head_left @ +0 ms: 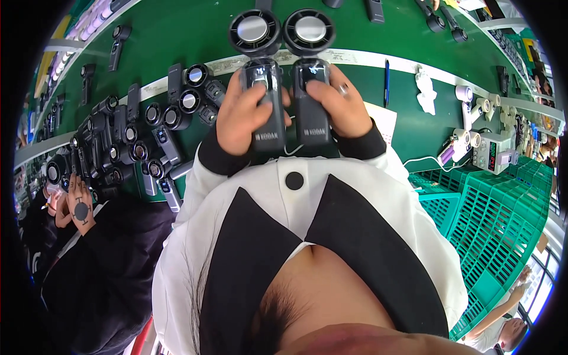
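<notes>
Two dark handheld fans stand side by side before me, their round heads pointing away. My left hand is closed around the left handheld fan, its thumb on the front of the handle; the fingers are slightly blurred. Around the right handheld fan my right hand is wrapped, thumb pressed near a small lit display on the handle. A ring shows on one right finger. The two fan heads nearly touch. A thin white cable runs below the handles.
Many dark fans crowd the green bench to the left, near a co-worker's hand. A blue pen, paper sheet and crumpled tissue lie right. Beyond are light-coloured fans, a power supply and green crates.
</notes>
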Demonstrator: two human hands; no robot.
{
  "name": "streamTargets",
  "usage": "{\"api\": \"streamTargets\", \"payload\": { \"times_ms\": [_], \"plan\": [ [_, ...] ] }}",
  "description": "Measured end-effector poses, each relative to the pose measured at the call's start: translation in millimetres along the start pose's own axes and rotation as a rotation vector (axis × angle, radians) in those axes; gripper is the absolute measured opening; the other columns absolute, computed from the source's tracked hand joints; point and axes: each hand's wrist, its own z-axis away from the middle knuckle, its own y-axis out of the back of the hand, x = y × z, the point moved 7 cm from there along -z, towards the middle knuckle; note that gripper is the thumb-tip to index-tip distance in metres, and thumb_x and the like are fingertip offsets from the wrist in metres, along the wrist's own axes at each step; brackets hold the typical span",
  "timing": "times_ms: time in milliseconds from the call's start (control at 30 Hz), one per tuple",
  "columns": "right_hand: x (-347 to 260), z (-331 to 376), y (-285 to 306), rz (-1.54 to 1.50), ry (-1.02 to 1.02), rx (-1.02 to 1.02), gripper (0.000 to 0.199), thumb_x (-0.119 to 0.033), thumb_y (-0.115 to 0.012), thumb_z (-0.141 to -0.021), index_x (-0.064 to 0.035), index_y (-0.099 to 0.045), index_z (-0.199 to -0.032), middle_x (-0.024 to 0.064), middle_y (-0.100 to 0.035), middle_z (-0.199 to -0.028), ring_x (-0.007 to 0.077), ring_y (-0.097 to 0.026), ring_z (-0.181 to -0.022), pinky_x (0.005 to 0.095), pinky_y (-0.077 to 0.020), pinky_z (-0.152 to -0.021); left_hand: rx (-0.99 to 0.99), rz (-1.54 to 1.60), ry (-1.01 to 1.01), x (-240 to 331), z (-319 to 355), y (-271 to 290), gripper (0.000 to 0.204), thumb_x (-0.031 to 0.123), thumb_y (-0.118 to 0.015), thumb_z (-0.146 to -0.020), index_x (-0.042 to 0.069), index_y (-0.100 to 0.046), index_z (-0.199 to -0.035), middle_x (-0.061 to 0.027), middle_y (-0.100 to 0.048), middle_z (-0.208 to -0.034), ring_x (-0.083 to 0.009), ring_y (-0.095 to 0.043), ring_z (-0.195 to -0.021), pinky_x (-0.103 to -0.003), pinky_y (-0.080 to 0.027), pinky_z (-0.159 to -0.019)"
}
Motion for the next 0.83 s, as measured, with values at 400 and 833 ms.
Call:
{"api": "streamTargets", "payload": {
  "times_ms": [400, 833],
  "plan": [
    [97.7, -44.2, 97.4, 0.793, -0.318, 0.181, 0.042, -0.035, -0.058, -0.077, 0.0025, -0.053, -0.096, 0.0118, -0.058, -0.078, 0.0178, -0.053, -0.065, 0.0262, -0.0438, -0.061, 0.303, -0.850, 0.273, -127.5, -46.9, 134.6, 0.044, 0.009, -0.055, -0.069, -0.005, -0.043, -0.109, -0.0195, -0.054, -0.088, -0.0309, -0.051, -0.074, -0.031, -0.045, -0.063],
    [-153.7, 145.1, -122.0, 0.708, 0.491, -1.613, 0.038, -0.007, -0.045, -0.078, -0.0024, -0.048, -0.115, -0.0001, -0.042, -0.063, 0.0058, -0.043, -0.040, 0.0156, -0.0329, -0.035, -1.542, -0.599, -0.569, 143.1, 144.6, -110.5, 0.030, 0.011, -0.040, -0.082, 0.000, -0.050, -0.108, -0.0118, -0.051, -0.114, -0.0112, -0.041, -0.060, -0.016, -0.035, -0.048]
  ]
}}
